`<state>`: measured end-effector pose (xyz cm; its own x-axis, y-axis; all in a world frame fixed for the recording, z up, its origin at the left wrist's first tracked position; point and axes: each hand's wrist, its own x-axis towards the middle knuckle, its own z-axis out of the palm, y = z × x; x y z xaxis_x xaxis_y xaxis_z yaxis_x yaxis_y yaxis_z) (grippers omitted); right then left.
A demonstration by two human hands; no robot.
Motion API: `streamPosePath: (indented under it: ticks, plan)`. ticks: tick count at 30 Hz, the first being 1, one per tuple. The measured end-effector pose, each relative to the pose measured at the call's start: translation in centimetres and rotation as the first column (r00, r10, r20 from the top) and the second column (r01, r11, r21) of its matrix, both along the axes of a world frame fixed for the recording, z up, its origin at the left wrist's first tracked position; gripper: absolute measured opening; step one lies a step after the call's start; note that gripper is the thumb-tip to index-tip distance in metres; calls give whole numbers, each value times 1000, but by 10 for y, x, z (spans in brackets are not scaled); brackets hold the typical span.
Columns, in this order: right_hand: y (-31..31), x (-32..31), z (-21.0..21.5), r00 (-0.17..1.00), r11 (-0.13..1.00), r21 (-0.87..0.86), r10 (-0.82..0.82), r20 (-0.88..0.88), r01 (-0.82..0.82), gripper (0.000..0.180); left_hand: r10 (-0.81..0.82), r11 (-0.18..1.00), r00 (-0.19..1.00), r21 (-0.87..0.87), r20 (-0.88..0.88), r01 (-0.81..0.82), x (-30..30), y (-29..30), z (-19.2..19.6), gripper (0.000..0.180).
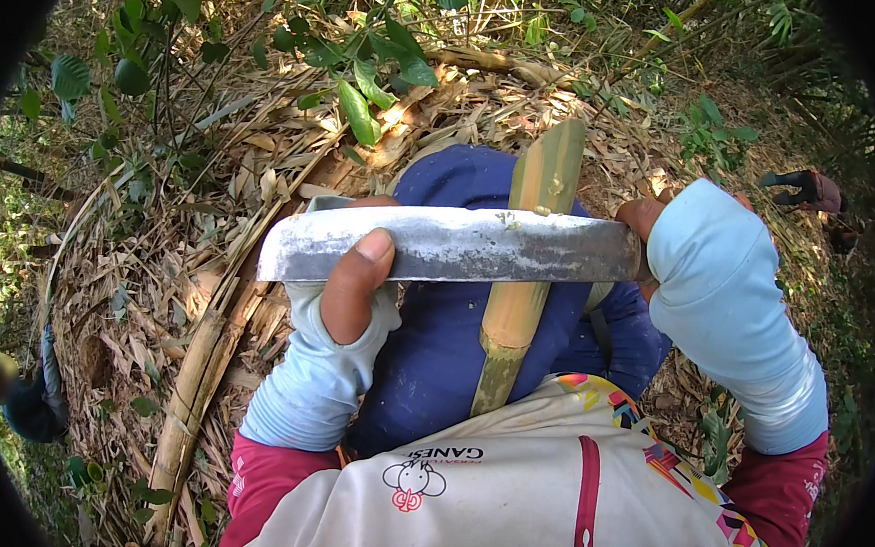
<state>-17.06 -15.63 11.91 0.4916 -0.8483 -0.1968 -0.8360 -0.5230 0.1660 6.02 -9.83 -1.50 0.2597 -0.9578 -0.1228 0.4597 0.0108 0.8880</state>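
Note:
A broad machete (446,245) is held level across my lap, its grey blade worn and scratched with a brighter upper strip. My left hand (350,284) grips the blade toward its left end, thumb pressed on the face and the other fingers mostly hidden behind. A small grey edge (328,203) shows behind the blade there; I cannot make out what it is. At the blade's right end my right hand (645,223) is closed, largely covered by its pale blue sleeve, and the handle is hidden. Under the machete, a split bamboo piece (516,319) lies slanted over my blue-clad legs.
Dry bamboo leaves and husks (130,322) cover the ground. A long split bamboo stalk (190,409) lies to the left. Green leafy branches (366,87) hang ahead. One person (35,403) is at the far left; another person's dark-clad limb (803,189) shows at the right.

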Motion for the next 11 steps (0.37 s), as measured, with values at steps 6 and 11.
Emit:
streamPosePath:
  ticks: [6, 11]
  plan:
    - [-5, -2, 1, 992, 991, -60, 118, 43, -115, 38, -45, 998, 996, 39, -72, 48, -7, -5, 19, 42]
    - [-6, -5, -3, 991, 991, -81, 114, 64, -108, 39, -17, 998, 1000, -66, -25, 16, -7, -10, 13, 41]
